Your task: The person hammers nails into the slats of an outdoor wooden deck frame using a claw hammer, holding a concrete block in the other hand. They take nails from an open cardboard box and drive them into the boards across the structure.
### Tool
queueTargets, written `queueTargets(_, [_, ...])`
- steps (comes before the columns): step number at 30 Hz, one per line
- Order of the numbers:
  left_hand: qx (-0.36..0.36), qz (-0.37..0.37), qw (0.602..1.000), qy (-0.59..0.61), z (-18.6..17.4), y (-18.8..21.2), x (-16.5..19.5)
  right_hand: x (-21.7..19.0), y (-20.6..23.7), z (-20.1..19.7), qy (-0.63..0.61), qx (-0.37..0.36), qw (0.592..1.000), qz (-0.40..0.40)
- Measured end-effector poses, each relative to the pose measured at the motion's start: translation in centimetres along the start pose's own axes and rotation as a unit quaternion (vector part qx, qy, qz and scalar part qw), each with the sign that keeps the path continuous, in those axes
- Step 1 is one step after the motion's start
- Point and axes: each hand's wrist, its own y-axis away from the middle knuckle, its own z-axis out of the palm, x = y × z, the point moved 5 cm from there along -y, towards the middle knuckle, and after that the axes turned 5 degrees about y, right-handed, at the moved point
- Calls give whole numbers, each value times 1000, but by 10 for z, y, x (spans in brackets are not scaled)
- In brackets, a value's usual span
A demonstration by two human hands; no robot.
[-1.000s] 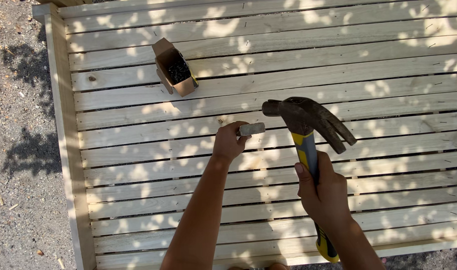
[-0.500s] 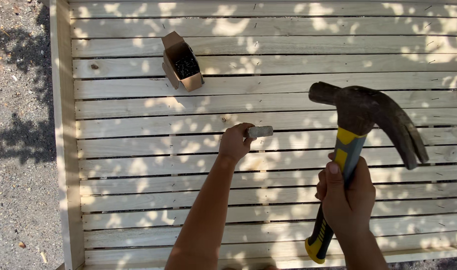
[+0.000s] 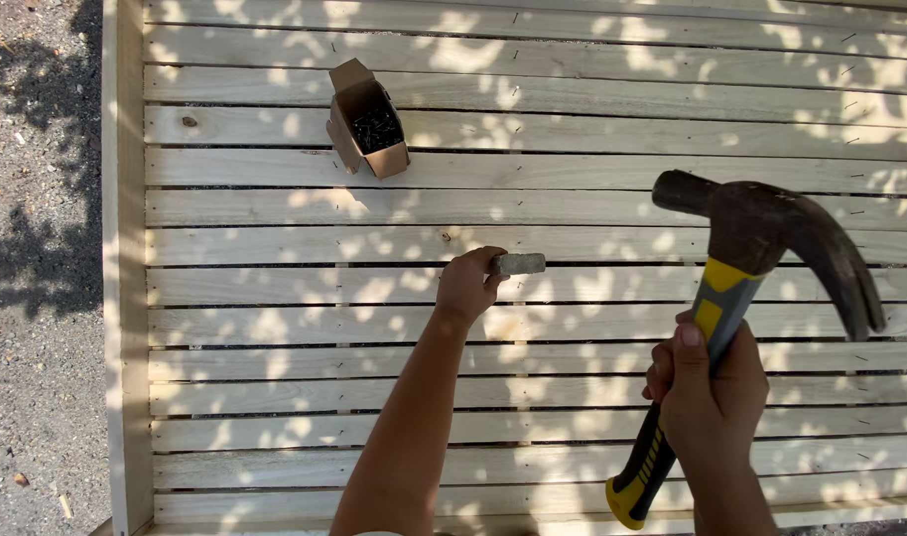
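Note:
My right hand [image 3: 710, 390] grips the yellow and black handle of a claw hammer [image 3: 761, 238], raised above the slats with its dark head up at the right. My left hand [image 3: 466, 285] rests on a pale wooden slat and pinches a small grey block [image 3: 519, 264] that sticks out to the right of the fingers. Any nail under the fingers is hidden. Both hands are over a slatted wooden panel [image 3: 275, 328] of light boards dappled with leaf shadow.
An open cardboard box of dark nails [image 3: 369, 124] lies on the slats at upper middle. The panel's left frame board [image 3: 124, 298] borders gravel ground [image 3: 37, 248]. Small nail heads dot the slats at the right.
The hammer has risen and swung to the right, away from my left hand. My left hand has stayed on the slat with the grey block.

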Motion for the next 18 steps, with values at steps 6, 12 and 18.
queueTargets(6, [4,9,1000,-4,1,-3,-6,-39,18,16,-207,50,955,-209])
queueTargets(12, [-3,25,1000,-10,-1,-2,-7,82,3,89,127,-47,991,12])
queueTargets(18, [18,19,999,-18,0,-7,-16,52,19,33,-113,78,990,33])
